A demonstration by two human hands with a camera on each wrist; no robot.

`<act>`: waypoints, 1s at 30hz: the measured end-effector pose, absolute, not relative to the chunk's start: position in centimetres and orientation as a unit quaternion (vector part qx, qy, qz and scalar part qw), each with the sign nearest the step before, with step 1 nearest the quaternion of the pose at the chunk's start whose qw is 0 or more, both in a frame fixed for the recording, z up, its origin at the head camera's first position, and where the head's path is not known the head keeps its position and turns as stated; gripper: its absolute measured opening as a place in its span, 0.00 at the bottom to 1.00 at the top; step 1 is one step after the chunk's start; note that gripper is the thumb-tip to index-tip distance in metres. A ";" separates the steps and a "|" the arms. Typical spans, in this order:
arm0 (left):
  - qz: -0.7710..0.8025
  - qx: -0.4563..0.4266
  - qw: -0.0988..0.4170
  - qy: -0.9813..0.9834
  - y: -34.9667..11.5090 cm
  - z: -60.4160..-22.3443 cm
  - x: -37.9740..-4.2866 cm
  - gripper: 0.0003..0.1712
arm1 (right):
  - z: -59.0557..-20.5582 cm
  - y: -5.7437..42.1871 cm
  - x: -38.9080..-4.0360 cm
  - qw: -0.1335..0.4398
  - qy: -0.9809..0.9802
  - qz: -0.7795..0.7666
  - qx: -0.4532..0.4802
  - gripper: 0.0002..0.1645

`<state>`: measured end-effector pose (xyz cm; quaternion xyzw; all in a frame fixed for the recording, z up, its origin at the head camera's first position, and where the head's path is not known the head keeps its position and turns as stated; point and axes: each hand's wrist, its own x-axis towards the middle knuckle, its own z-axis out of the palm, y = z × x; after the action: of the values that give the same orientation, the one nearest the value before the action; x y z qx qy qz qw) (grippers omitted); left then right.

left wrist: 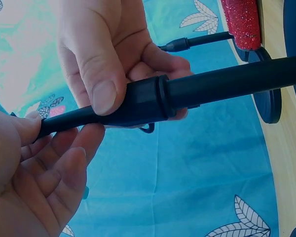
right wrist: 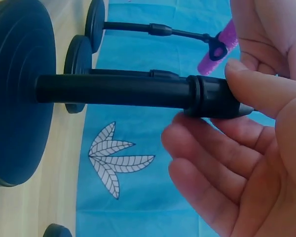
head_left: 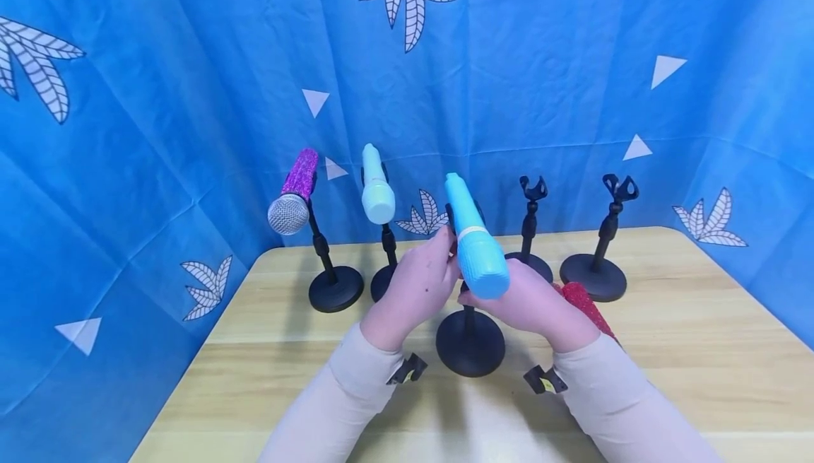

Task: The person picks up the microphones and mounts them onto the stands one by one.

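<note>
Presently, the left hand [head_left: 420, 276] pinches the thin upper rod [left wrist: 71, 119] of a black microphone stand [head_left: 470, 350], and the right hand [head_left: 518, 300] grips its thicker collar [right wrist: 212, 98] just below. Above both hands, this stand carries a bright blue microphone [head_left: 475, 251]. Behind the right hand, a red glittery microphone [head_left: 585, 304] is partly hidden.

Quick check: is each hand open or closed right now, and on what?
Left hand: closed, pinching the thin upper rod of the black stand.
Right hand: closed, gripping that stand's thicker collar.
</note>
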<state>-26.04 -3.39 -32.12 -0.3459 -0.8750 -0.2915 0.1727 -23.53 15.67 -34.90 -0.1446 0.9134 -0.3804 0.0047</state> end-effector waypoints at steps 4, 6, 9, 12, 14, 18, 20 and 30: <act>-0.302 -0.346 0.162 -0.873 -3.6 -32.3 -25.9 0.07 | -34.8 15.7 -23.4 0.016 0.908 -0.388 -0.157 0.31; -0.302 -0.347 0.161 -0.873 -3.6 -32.3 -25.9 0.07 | -34.5 15.8 -23.3 0.023 0.901 -0.398 -0.168 0.31; -0.299 -0.349 0.166 -0.873 -3.6 -32.1 -25.9 0.06 | -34.1 16.1 -23.3 0.025 0.897 -0.407 -0.173 0.28; -0.295 -0.350 0.171 -0.873 -3.5 -32.0 -26.0 0.06 | -33.9 16.2 -23.3 0.016 0.902 -0.398 -0.167 0.26; -0.292 -0.350 0.173 -0.873 -3.5 -32.0 -26.0 0.07 | -33.8 16.2 -23.4 0.010 0.907 -0.385 -0.168 0.25; -0.289 -0.354 0.175 -0.872 -3.6 -32.0 -26.1 0.07 | -33.9 16.1 -23.5 -0.004 0.916 -0.359 -0.179 0.20; -0.290 -0.352 0.175 -0.873 -3.6 -32.1 -26.1 0.07 | -33.9 16.1 -23.5 -0.011 0.918 -0.349 -0.189 0.18; -0.293 -0.354 0.179 -0.870 -3.5 -32.1 -26.1 0.06 | -34.3 15.9 -23.2 0.020 0.906 -0.385 -0.175 0.27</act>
<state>-26.09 -3.55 -32.12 -0.3540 -0.8701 -0.2926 0.1788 -23.24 15.87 -34.29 -0.1754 0.9061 -0.3845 0.0195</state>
